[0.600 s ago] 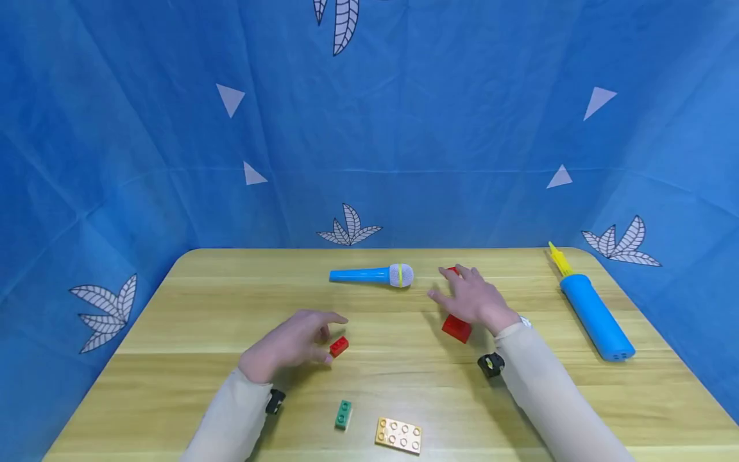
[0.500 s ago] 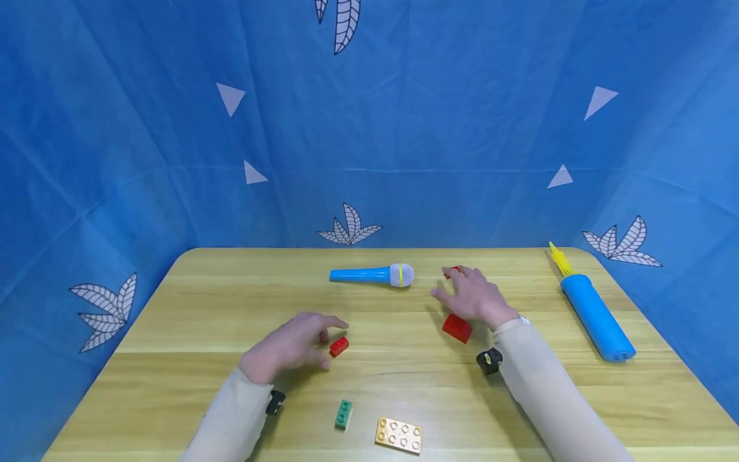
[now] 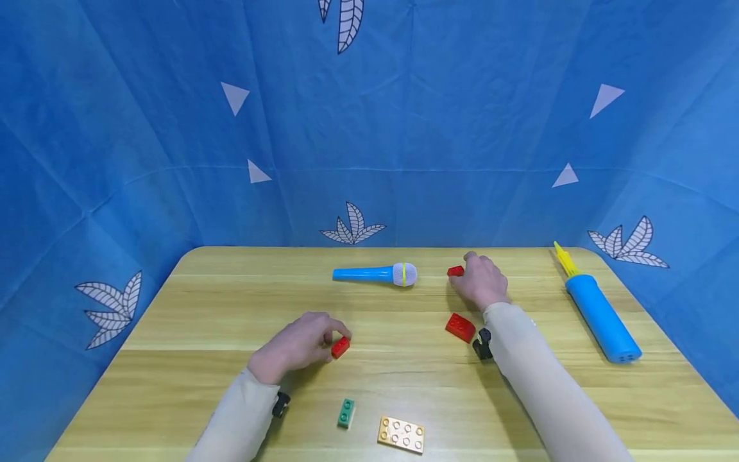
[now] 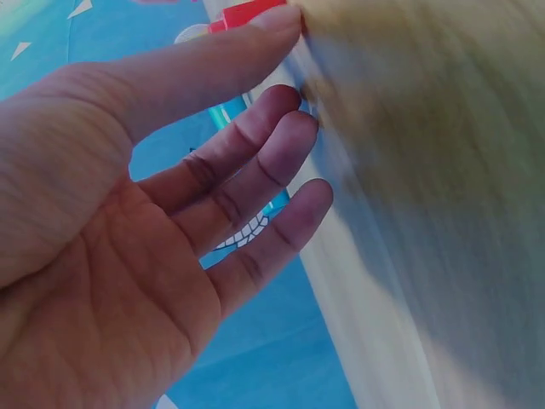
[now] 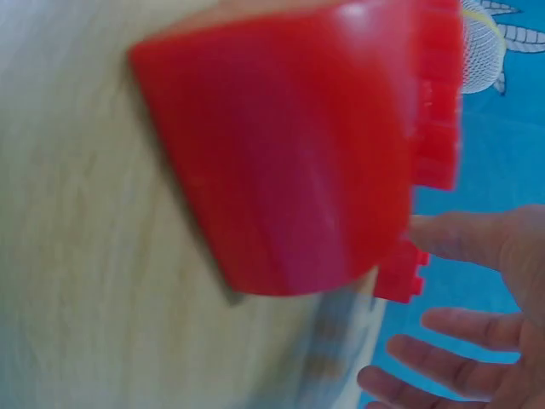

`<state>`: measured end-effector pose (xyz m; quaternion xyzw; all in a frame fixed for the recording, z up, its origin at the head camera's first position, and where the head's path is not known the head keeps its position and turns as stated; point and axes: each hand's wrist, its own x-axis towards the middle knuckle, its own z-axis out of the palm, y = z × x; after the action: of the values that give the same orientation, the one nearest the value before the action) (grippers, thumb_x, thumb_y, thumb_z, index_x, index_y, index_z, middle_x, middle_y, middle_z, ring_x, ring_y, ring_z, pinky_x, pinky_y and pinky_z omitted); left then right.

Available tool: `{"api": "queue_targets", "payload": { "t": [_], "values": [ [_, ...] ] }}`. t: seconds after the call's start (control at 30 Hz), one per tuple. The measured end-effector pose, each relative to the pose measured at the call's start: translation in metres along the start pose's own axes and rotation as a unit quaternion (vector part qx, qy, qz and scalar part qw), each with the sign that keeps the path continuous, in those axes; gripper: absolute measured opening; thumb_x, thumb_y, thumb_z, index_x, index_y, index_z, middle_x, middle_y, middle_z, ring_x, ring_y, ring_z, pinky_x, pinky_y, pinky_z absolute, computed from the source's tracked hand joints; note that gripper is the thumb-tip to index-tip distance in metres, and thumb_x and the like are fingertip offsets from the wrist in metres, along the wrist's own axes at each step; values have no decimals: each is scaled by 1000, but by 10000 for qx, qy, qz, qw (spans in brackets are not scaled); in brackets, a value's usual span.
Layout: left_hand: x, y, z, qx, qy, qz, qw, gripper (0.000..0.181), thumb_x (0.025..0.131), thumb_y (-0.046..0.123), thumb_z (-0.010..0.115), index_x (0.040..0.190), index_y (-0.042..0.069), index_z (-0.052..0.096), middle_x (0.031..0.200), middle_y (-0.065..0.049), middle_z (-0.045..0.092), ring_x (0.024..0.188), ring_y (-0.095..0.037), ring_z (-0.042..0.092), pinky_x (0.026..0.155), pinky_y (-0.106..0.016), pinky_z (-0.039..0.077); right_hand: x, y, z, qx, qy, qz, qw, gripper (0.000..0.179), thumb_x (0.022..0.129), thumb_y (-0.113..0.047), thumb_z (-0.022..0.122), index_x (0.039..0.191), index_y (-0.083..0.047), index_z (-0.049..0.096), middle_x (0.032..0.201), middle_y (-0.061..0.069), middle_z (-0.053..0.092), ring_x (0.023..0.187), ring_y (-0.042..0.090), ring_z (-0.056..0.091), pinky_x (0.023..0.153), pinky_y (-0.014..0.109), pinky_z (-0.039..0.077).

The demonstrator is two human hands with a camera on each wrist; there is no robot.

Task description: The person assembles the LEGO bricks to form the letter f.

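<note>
In the head view, my left hand [image 3: 300, 343] has its thumb and index finger at opposite sides of a small red toy brick [image 3: 340, 347], pinching it at the table. The left wrist view shows the thumb against that red brick [image 4: 247, 14], other fingers loosely bent. My right hand [image 3: 482, 281] is at the far right, just right of another small red brick [image 3: 455, 271]. Its fingers are relaxed and spread in the right wrist view. A larger red brick with a curved side [image 3: 460, 327] lies nearer, below the right wrist, and looms large in the right wrist view [image 5: 281, 162].
A blue toy microphone [image 3: 369, 274] lies toward the back middle. A blue hand pump with a yellow nozzle [image 3: 603, 317] lies at the right. Near the front are a green brick [image 3: 346, 414] and a gold brick [image 3: 401, 435] on the wooden table [image 3: 219, 295].
My right hand has moved forward and right, uncovering more of the far brick and the larger red brick. The left index finger has closed down onto the near red brick.
</note>
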<state>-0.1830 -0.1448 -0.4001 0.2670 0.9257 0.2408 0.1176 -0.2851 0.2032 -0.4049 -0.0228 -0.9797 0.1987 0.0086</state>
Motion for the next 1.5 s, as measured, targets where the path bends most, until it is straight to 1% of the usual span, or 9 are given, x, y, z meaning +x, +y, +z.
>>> {"api": "queue_targets", "payload": {
  "t": [0.1,0.2,0.37,0.5,0.67,0.8,1.1,1.33,1.5],
  "values": [
    [0,-1,1,19,88,19,10000,41,77,-6,80,113,11,72,92,-2,63,82,-19,57,77,-37,50,4,1,3,35,114,77,9999,60,89,-32,68,134,3,50,124,27,57,106,44,57,78,57,47],
    [-1,-1,1,-19,142,-76,9999,36,77,-2,82,108,12,72,93,-2,62,84,-20,56,79,-38,49,6,1,6,41,190,159,9997,58,88,-33,69,131,2,53,120,25,59,101,42,58,75,54,48],
    [-2,1,2,71,145,-211,9996,37,76,11,86,109,12,70,92,0,59,83,-18,51,78,-38,47,9,0,11,55,357,316,9988,57,86,-36,72,127,1,57,113,23,62,91,36,59,70,51,48],
    [-2,2,5,171,147,-264,9994,40,75,19,88,109,12,67,88,0,56,81,-17,49,75,-36,45,11,0,14,44,511,275,9983,56,86,-36,73,124,2,60,111,22,64,89,35,60,68,51,48],
    [0,2,8,132,146,-404,9990,32,76,20,87,100,15,66,85,0,55,78,-17,50,68,-32,45,11,3,14,25,563,223,9982,38,87,-28,70,111,1,65,100,20,65,85,34,59,66,51,47],
    [1,1,9,127,149,-421,9989,30,77,19,87,98,16,65,85,0,55,79,-17,50,69,-32,45,10,4,11,28,506,193,9985,27,86,-23,68,103,-1,68,91,17,64,82,34,59,65,50,47],
    [1,2,6,183,153,-418,9988,31,77,18,87,98,15,65,86,0,55,80,-18,49,73,-34,45,3,-5,-1,224,510,-144,9983,31,87,-23,73,110,-3,68,101,16,67,92,35,60,72,52,47],
    [1,2,5,187,172,-321,9992,30,77,18,86,98,16,63,86,0,54,81,-18,49,74,-36,45,-6,-18,-7,305,216,-334,9987,39,86,-26,75,117,-5,66,106,14,66,97,35,59,78,54,45],
    [-1,2,6,188,174,-245,9994,30,77,17,86,97,16,63,87,-1,54,81,-18,48,75,-37,45,-15,-27,-8,206,143,-471,9986,39,85,-27,74,117,-6,66,106,12,66,95,34,59,77,53,46]
  ]
}}
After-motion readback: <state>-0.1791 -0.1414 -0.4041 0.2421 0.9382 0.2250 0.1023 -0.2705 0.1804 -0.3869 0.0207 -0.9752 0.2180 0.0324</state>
